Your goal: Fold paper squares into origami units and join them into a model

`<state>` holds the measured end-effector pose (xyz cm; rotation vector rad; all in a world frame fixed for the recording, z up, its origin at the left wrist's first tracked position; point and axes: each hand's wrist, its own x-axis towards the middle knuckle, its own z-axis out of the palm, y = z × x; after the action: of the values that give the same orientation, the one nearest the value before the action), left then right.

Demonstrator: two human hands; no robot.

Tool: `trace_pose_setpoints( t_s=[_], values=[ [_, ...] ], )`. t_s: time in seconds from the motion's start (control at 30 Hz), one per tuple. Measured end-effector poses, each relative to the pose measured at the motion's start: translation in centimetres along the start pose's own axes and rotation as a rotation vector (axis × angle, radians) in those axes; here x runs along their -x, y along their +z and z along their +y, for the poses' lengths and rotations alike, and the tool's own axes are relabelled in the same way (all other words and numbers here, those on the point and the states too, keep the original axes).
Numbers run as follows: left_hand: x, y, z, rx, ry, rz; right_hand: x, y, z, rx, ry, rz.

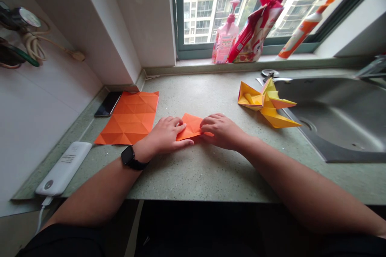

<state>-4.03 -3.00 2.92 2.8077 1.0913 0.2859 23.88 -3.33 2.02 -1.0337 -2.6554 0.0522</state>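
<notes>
A small folded piece of orange paper (pixel 191 125) lies on the counter between my hands, its front edge slightly raised. My left hand (pixel 169 134) grips its left side, thumb along the front edge and fingers on top. At the right end my right hand (pixel 221 130) pinches the paper between thumb and curled fingers; part of the paper there is covered. To the left lies a larger orange sheet (pixel 132 118), opened out and marked with a grid of creases. A yellow folded-paper star shape (pixel 265 104) with pointed arms sits at the right, beside the sink.
A phone (pixel 108 103) touches the orange sheet's far left corner. Nearer, a white power bank (pixel 64 168) has a cable plugged in. The steel sink (pixel 319 148) is at right. A pink pump bottle (pixel 225 38), red bag (pixel 256 32) and orange-white tube (pixel 301 34) stand on the windowsill.
</notes>
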Motion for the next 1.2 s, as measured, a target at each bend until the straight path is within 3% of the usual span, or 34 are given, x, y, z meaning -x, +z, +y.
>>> trace_pose_setpoints(
  t_s=[0.4, 0.67, 0.93, 1.2],
  values=[
    [0.3, -0.2, 0.2, 0.151, 0.149, -0.021, 0.2, -0.3, -0.5, -0.018, 0.032, -0.081],
    [0.1, 0.1, 0.0, 0.187, 0.123, 0.026, 0.2, -0.4, -0.8, -0.004, 0.054, -0.08],
    [0.2, 0.9, -0.7, 0.254, -0.012, 0.161, 0.2, 0.1, -0.6, 0.09, 0.206, -0.029],
    [-0.1, 1.9, -1.4, 0.101, 0.086, 0.193, 0.0, 0.8, 0.1, 0.059, 0.235, -0.033]
  ],
)
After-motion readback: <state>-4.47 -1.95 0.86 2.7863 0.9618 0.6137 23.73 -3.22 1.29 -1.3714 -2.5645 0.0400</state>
